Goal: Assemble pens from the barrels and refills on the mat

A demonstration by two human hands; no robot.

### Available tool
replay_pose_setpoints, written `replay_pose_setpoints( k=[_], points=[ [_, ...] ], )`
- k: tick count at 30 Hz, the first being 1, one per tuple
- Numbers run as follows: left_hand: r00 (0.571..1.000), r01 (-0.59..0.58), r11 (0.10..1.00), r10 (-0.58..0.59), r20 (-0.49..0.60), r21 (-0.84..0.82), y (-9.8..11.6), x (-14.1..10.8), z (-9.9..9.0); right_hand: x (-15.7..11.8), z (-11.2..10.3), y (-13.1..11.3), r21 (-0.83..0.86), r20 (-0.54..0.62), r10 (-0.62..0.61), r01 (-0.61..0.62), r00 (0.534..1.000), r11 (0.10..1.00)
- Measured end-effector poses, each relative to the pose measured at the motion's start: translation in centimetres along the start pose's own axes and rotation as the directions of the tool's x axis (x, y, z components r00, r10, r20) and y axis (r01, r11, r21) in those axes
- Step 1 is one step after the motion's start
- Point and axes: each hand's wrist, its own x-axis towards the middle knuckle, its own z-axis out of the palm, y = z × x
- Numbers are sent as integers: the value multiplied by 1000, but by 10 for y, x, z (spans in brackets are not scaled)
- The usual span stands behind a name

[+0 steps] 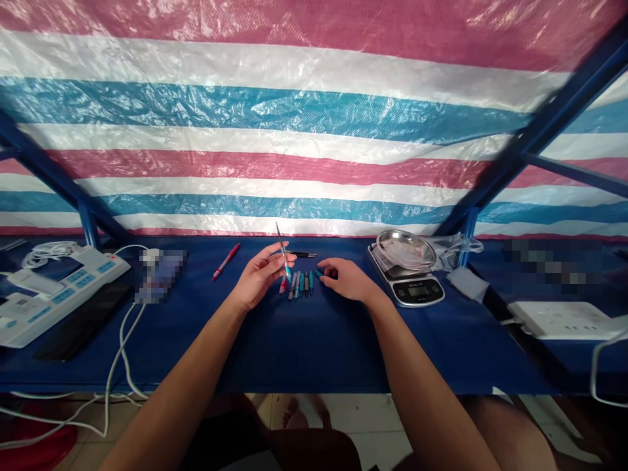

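Note:
My left hand (262, 273) pinches a thin pen piece (280, 241) with a dark pointed upper end and a blue lower part, held nearly upright. My right hand (346, 278) is closed at the fingertips around a small teal piece (319, 273) just above the blue table. Between the hands lies a row of several short pen parts (301, 285), mostly teal and grey, with a red one at its left end. Behind the row rests a black pen (303, 254), partly behind my left fingers. A red pen (226, 261) lies left of my left hand.
On the right stand a kitchen scale (409, 275) with a metal bowl and a plastic bag (449, 252). White power strips (73, 288), cables and a black flat object (81, 324) are on the left. Another white power strip (559, 319) sits far right. A striped sheet (294, 131) hangs behind.

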Motion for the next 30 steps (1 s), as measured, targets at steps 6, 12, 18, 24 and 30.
replay_pose_setpoints(
  k=[6,12,18,24,30],
  points=[
    [999,44,999,-44,3,26,-1,0,0,-1,-4,-4,2,-40,72,-72,997,997],
    [996,75,997,-77,44,31,-5,0,0,-1,-4,0,-8,-19,-16,16,1000,1000],
    [987,149,989,-150,55,22,-1,-1,1,-1,-3,5,-15,-21,46,-47,999,999],
    [984,168,979,-173,35,115,2,-3,8,2,-8,8,274,-179,43,8,983,962],
    [980,128,971,-155,126,200,0,-5,7,3,-4,-9,560,-149,67,28,987,828]
  ],
)
